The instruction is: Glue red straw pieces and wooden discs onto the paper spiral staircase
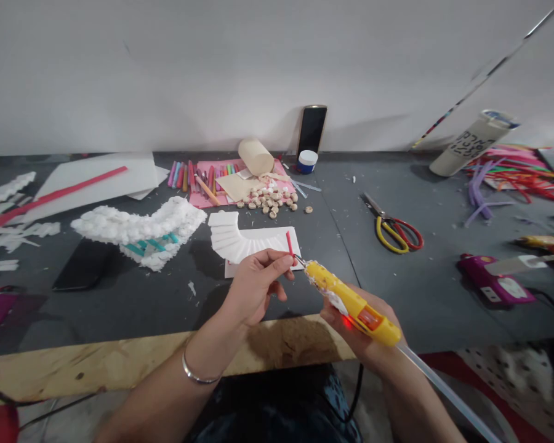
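Some way along, seemingly: has white slats (pixel 226 242) fanned partly over card (pixel 231 271), red strip (pixel 289 241) unplaced. Pinches strip in left hand (pixel 261 280), grips glue gun (pixel 351 299) in right hand (pixel 367 347).

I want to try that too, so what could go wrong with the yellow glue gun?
The left hand pinches the red strip right by the nozzle of the glue gun; if the nozzle is hot, that hand might get burned. Glue could also drip onto the curved white piece lying close by and leave a blob.
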{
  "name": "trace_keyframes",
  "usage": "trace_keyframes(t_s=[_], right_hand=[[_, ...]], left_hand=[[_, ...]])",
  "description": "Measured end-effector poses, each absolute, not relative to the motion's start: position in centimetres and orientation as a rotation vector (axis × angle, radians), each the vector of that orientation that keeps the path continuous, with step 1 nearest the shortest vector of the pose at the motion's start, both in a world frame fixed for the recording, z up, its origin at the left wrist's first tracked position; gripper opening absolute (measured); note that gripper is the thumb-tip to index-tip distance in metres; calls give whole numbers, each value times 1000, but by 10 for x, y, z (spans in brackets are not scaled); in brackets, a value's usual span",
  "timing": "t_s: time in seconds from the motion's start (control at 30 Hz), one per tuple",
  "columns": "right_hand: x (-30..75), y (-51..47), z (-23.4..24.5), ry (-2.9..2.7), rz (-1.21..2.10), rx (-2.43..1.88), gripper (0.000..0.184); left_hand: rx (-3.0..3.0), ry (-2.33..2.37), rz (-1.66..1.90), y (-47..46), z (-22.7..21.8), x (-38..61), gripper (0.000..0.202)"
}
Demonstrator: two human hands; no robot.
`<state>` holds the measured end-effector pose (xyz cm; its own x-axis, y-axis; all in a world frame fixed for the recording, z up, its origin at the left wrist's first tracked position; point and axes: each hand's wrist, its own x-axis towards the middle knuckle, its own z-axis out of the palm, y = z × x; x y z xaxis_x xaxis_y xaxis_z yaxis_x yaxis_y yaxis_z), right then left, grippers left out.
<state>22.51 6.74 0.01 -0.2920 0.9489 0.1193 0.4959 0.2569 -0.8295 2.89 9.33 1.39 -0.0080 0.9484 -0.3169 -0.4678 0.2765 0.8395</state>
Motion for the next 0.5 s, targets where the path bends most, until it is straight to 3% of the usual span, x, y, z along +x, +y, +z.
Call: trace_keyframes(t_s=[0.5], right_hand=[[225, 65, 2, -1839, 886, -1358, 18]], left_hand=[[597, 1032, 1243, 94, 13, 28, 33]])
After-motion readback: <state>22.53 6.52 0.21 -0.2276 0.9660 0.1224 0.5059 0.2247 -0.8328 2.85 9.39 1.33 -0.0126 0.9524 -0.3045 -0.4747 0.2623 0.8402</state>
